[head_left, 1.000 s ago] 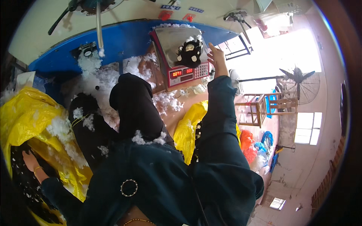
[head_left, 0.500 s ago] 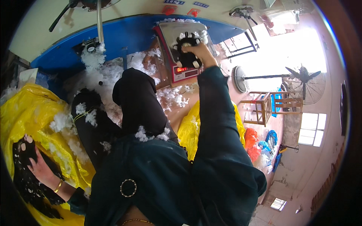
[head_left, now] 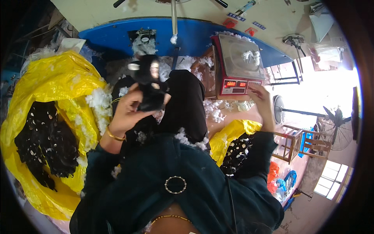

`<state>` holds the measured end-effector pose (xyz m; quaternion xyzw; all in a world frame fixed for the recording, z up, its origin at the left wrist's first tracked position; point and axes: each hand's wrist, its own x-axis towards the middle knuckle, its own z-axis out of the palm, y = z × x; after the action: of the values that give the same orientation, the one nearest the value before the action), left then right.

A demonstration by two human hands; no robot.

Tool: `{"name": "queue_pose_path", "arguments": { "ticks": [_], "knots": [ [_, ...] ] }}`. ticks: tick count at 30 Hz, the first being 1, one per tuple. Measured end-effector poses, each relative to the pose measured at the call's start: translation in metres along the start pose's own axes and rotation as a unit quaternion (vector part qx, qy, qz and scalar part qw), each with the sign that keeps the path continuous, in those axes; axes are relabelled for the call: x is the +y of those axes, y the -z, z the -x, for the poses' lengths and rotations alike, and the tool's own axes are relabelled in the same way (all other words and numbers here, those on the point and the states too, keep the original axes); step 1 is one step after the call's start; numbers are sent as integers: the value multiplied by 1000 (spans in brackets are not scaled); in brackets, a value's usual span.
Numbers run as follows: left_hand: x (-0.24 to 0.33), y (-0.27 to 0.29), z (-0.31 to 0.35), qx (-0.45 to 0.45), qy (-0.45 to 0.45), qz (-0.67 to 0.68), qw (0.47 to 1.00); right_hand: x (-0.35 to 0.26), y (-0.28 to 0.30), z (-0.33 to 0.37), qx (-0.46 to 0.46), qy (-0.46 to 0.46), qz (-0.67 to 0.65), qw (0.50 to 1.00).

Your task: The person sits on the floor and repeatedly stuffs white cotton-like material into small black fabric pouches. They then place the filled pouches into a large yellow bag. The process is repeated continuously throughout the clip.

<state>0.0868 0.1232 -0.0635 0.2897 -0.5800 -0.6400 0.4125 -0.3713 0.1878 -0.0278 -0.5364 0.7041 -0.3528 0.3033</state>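
Observation:
My left hand (head_left: pixel 126 109) grips a black plush toy piece (head_left: pixel 150 84) with pale patches, held up over my knees and blurred by motion. Beside my left leg, a large yellow woven sack (head_left: pixel 74 74) lies gaping with a heap of similar black plush pieces (head_left: pixel 48 136) in it. My right hand (head_left: pixel 261 102) is at the front corner of a red weighing scale (head_left: pixel 235 87), fingers apart and nothing seen in them. Only tufts of white stuffing (head_left: pixel 251 57) rest on the scale's metal pan (head_left: pixel 239 50).
Ahead stands a cream and blue machine (head_left: pixel 187 29) with a metal nozzle pipe (head_left: pixel 174 19). White stuffing (head_left: pixel 212 111) litters the floor and my lap. At my right, another yellow sack (head_left: pixel 243 126) holds black plush pieces (head_left: pixel 235 154); a wooden stool (head_left: pixel 290 144) and standing fan (head_left: pixel 335 126) are beyond.
The black plush toy my right hand held over the scale has left the pan, and that hand has come back toward me. My left hand has lifted a plush piece out of the left sack.

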Motion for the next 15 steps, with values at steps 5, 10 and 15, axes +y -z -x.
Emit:
{"name": "queue_pose_path", "arguments": {
  "ticks": [5, 10, 15],
  "knots": [
    [2, -28, -16, -65, -78, -51, 994, -155, -142, -21, -176, 81, 11, 981],
    [4, -35, -15, -35, -139, -398, 906, -154, -193, -29, -254, 129, -132, 949],
    [29, -11, -23, -60, -133, -238, 960, -121, -204, -35, -233, 34, -295, 926]
  ]
}}
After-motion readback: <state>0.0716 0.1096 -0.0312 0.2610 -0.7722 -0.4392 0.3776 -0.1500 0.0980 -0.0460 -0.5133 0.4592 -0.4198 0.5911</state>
